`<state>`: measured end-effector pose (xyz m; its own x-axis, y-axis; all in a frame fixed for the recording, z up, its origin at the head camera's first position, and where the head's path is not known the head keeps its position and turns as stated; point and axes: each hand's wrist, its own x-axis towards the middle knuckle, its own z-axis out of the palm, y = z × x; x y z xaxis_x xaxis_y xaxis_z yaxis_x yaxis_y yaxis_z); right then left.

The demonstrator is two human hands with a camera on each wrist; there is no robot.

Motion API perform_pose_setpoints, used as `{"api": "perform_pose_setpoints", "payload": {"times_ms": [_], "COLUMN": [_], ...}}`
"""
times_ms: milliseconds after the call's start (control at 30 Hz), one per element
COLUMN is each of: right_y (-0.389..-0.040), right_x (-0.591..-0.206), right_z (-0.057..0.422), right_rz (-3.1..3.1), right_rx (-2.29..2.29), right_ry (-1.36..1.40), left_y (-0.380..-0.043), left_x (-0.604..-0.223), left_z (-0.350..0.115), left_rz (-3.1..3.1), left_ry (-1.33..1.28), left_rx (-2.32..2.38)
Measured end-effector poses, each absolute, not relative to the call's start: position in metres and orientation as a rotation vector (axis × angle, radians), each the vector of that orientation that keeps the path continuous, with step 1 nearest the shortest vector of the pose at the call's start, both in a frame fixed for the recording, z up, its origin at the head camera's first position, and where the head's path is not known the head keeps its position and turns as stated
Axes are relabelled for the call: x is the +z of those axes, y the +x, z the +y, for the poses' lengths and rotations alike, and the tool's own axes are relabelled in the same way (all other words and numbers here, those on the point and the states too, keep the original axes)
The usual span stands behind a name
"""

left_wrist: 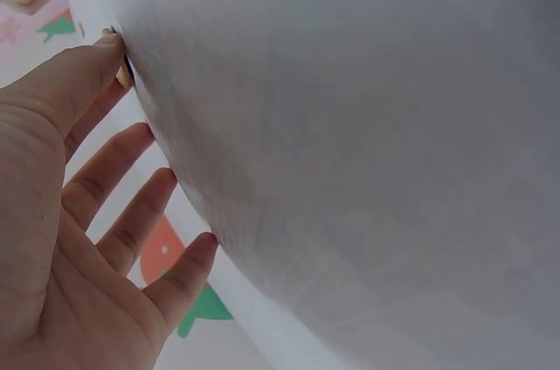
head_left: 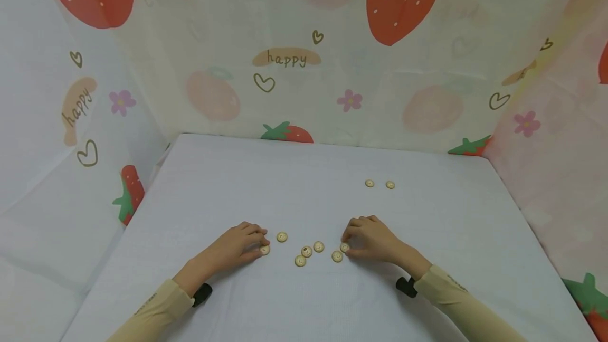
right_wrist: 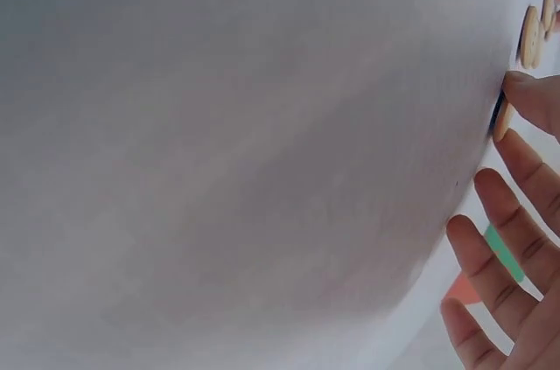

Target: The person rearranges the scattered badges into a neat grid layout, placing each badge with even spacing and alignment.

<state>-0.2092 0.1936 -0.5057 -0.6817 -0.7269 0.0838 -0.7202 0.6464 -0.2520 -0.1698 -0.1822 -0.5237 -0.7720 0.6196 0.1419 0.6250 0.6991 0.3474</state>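
Observation:
My left hand (head_left: 237, 244) rests on the white table at the left of a loose group of small round wooden discs. Thumb and index finger pinch one disc (head_left: 264, 250) by its edges; it lies flat on the cloth, partly covered by the thumb in the left wrist view. Across the group, my right hand (head_left: 372, 239) pinches another disc (head_left: 344, 247) between thumb and index finger. In the right wrist view that disc (right_wrist: 502, 122) stays down on the table, its blue-black underside just showing. Right beside it is a further disc (head_left: 337, 256).
Between the hands lie several more discs, among them one with a dark spot (head_left: 306, 252) and a single one (head_left: 282, 237) near the left fingers. Two discs (head_left: 369, 183) sit farther back. Strawberry-printed cloth walls (head_left: 294, 99) enclose the table (head_left: 228, 173) at back and sides.

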Motion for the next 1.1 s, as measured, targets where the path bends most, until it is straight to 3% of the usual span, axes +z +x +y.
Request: {"api": "perform_pose_setpoints", "payload": {"times_ms": [1100], "right_y": [-0.266], "right_x": [-0.492], "right_z": [0.205], "right_rz": [2.955], "right_rx": [-0.436], "right_ry": [-1.078], "left_y": [-0.170], "left_x": [-0.527], "left_z": [-0.182], "left_rz": [-2.889], "left_ry": [-1.050], "left_rx": [-0.612]}}
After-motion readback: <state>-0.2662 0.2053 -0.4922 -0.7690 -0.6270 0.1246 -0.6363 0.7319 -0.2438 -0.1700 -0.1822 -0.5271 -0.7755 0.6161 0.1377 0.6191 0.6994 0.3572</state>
